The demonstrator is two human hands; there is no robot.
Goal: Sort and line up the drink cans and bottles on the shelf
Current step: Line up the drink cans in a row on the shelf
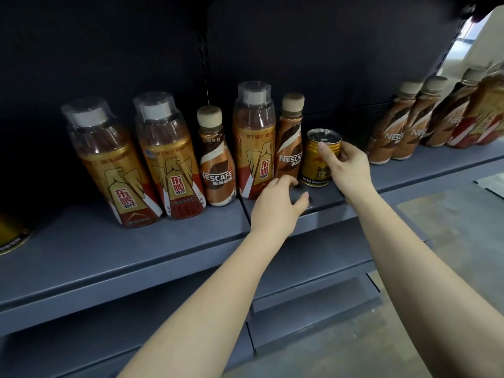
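Observation:
A gold Red Bull can (316,162) stands upright on the grey shelf (109,241), and my right hand (346,167) grips it near the top from the right. To its left stands a brown Nescafe bottle (289,143), then a tall Dongpeng bottle (253,137), a second Nescafe bottle (216,162) and two more Dongpeng bottles (166,159) (109,165). My left hand (278,205) hovers with relaxed, spread fingers low in front of the first Nescafe bottle, holding nothing.
Further right on the shelf stand several Nescafe bottles (392,132) and other orange-labelled bottles (480,110). A yellow object (11,233) shows partly at the far left edge. Lower shelves (313,306) and a concrete floor (450,241) lie below.

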